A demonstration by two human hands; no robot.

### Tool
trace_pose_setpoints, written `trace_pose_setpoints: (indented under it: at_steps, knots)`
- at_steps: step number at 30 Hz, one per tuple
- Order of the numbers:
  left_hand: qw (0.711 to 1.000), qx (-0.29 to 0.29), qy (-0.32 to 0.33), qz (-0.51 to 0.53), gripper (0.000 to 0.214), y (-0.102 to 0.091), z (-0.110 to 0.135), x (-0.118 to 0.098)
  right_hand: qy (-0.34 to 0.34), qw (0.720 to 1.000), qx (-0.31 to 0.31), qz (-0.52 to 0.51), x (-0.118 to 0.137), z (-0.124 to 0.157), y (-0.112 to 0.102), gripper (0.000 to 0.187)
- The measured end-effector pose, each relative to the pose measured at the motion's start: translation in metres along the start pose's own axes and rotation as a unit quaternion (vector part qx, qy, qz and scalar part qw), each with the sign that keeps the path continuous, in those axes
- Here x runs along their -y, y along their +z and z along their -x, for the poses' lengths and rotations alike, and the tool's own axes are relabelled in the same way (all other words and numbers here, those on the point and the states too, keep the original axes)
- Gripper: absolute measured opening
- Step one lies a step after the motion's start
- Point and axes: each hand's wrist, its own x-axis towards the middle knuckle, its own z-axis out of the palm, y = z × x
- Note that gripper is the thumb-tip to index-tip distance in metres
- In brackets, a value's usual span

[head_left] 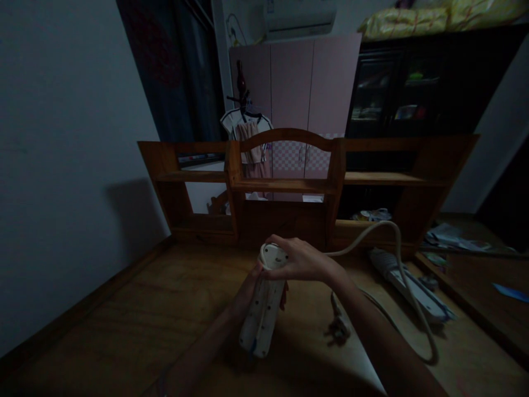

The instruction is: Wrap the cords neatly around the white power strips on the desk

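Stretching out beneath both hands is the wooden tabletop (136,309), with a pale wall (74,110) off to their left, a wooden shelf unit (285,186) just beyond them and a pink wardrobe (291,82) farther back in this dim room. And here's the white power strip (259,322), right between the hands, its long axis running from the far end at the right hand (303,259) down toward the wearer, leaning slightly left! The left hand (245,296) curls around its body, while the right closes thumb and fingers about its far end.
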Motion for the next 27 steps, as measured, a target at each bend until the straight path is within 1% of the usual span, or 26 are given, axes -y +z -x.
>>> trace_pose_setpoints:
  at_steps: [4, 9, 14, 16, 18, 19, 21, 23, 25, 27]
  knots:
    - [1.000, 0.016, 0.012, 0.018, 0.079, -0.001, -0.001, 0.005, 0.005, 1.000, 0.006, 0.014, -0.001, -0.002, 0.002, 0.058]
    - [0.998, 0.037, 0.017, 0.050, 0.074, -0.008, -0.005, 0.013, 0.000, 1.000, 0.005, 0.013, -0.001, -0.003, 0.003, 0.058]
    - [0.998, 0.036, 0.030, 0.050, 0.080, -0.011, -0.007, 0.016, -0.003, 1.000, 0.010, -0.003, -0.002, -0.004, 0.001, 0.059]
    - [0.997, 0.032, 0.054, 0.034, 0.080, -0.010, -0.008, 0.018, 0.003, 1.000, 0.016, -0.016, -0.004, -0.004, 0.000, 0.059]
    - [0.995, 0.024, 0.096, 0.005, 0.074, -0.009, -0.008, 0.020, 0.012, 0.999, 0.021, -0.031, -0.006, -0.005, 0.000, 0.059]
    - [0.993, 0.018, 0.114, -0.011, 0.074, -0.008, -0.007, 0.020, 0.016, 0.999, 0.022, -0.038, -0.007, -0.005, 0.000, 0.059]
    - [0.990, 0.002, 0.137, -0.040, 0.089, -0.006, -0.005, 0.019, 0.019, 0.998, 0.019, -0.048, -0.010, -0.006, 0.000, 0.059]
    - [0.988, -0.018, 0.139, -0.060, 0.102, -0.004, -0.004, 0.017, 0.023, 0.999, 0.014, -0.045, -0.012, -0.006, -0.001, 0.058]
    - [0.985, -0.035, 0.147, -0.077, 0.107, -0.003, -0.005, 0.015, 0.031, 0.999, 0.004, -0.030, -0.013, -0.006, -0.002, 0.056]
    - [0.981, -0.052, 0.162, -0.091, 0.106, -0.004, -0.006, 0.013, 0.034, 0.999, -0.007, -0.010, -0.013, -0.006, -0.003, 0.057]
